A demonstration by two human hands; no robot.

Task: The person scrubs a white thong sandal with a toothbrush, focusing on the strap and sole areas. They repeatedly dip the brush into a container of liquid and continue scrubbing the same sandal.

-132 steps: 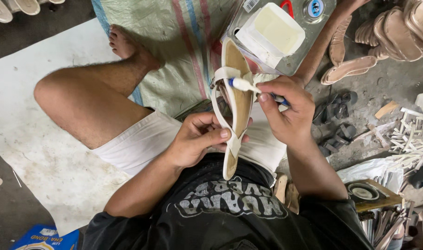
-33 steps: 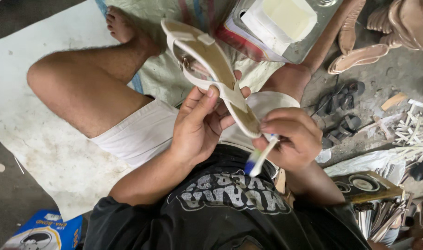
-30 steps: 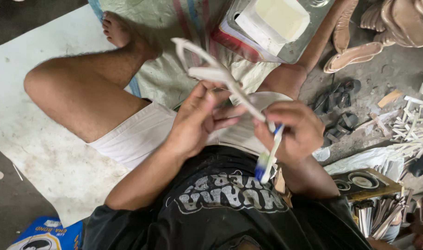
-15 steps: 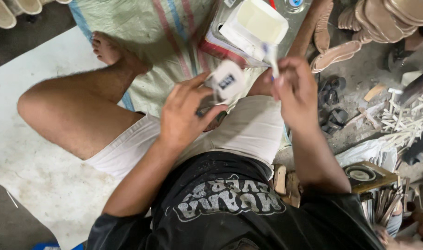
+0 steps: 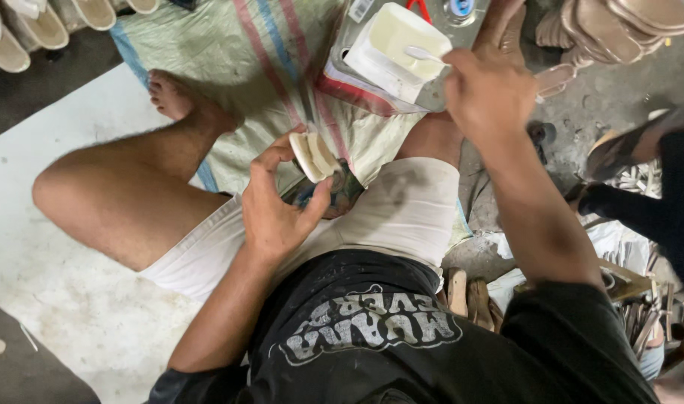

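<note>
Far to the left of both hands, at the top corner, a row of pale sandals (image 5: 28, 30) lies on the dark floor, and below them a white sheet (image 5: 65, 314) covers the floor beside the person's bent bare leg (image 5: 125, 194). A woven sack (image 5: 229, 67) with red and blue stripes is spread above this leg, and the foot rests on its edge.

The left hand (image 5: 278, 206) is over the lap, above the white shorts (image 5: 387, 217). Its fingers are curled, and the thumb and fingertips pinch a cream sandal sole (image 5: 314, 155), which is seen end-on and stands just above the hand. The sole is blurred, so I cannot tell more details of it.

To the right and higher, the right hand (image 5: 480, 93) is stretched forward, well apart from the left one. It is closed around a thin white brush handle (image 5: 425, 54), and the tip of the brush reaches into a pale open container (image 5: 398, 37) just to the left of this hand. The container sits on a grey metal tray (image 5: 357, 22).

To the right of the right hand, tan sandal soles (image 5: 626, 22) are piled on the dark floor. Lower, beside the right forearm, another person's dark sleeve (image 5: 656, 202) comes into view. Below it wooden pieces (image 5: 469, 295) lie near the person's hip.
</note>
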